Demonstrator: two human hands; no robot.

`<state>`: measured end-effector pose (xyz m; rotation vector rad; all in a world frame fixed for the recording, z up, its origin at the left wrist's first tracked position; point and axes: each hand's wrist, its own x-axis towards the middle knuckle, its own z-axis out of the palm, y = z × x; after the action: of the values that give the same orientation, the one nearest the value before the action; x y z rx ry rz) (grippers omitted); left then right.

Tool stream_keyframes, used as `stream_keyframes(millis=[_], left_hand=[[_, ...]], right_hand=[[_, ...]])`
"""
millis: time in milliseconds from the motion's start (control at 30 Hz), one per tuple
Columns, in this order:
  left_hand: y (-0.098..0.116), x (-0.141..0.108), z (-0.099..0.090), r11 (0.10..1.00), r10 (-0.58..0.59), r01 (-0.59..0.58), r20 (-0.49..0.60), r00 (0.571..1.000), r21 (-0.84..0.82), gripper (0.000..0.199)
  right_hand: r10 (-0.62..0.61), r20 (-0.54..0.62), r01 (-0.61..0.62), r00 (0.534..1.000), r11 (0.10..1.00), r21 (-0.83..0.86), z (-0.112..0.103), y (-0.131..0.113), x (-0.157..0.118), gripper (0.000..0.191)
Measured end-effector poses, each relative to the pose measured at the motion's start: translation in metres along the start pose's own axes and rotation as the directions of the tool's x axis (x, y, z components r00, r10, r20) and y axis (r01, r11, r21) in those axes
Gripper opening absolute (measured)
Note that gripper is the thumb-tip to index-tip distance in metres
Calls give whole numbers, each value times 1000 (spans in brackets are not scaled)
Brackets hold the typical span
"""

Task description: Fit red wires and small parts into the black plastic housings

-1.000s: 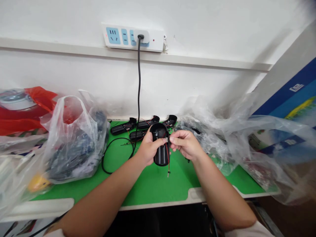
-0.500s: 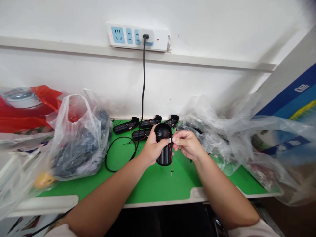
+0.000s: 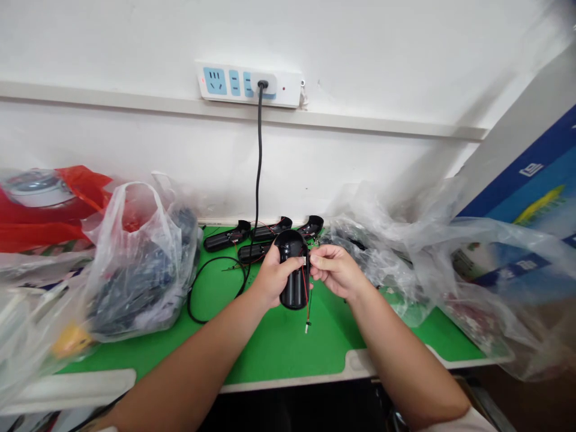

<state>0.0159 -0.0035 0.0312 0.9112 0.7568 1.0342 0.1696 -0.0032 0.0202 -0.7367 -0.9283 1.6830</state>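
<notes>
My left hand (image 3: 273, 277) wraps around a black plastic housing (image 3: 293, 293), a rounded shell with a cylindrical trough, standing upright over the green table top (image 3: 288, 354). My right hand (image 3: 336, 271) pinches a small silver tab (image 3: 305, 260) at the housing's right edge. Thin red and black wires (image 3: 308, 306) hang from there, ending in a bare tip below the housing. Just behind my hands lie several similar black shells (image 3: 227, 236) with thin wires.
A loose black cable (image 3: 202, 289) curls on the table left of my hands. Plastic bags of parts crowd both sides: one (image 3: 135, 270) on the left, another (image 3: 373, 264) on the right. A wall power strip (image 3: 247, 84) sends a black cord (image 3: 258, 168) down behind the table.
The whole scene sits slightly lower and further left in the picture than before. My hands keep the same hold on the housing and tab.
</notes>
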Motion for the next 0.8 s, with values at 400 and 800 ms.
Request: stream_keyframes(millis=[400, 800], left_hand=[[1, -2, 0, 998, -38, 39, 21, 999, -46, 37], [-1, -1, -1, 999, 37, -37, 45, 998, 15, 59]], right_hand=[[22, 10, -22, 1000, 1000, -15, -1, -2, 0, 20], [-34, -42, 31, 999, 997, -76, 3, -2, -2, 25]])
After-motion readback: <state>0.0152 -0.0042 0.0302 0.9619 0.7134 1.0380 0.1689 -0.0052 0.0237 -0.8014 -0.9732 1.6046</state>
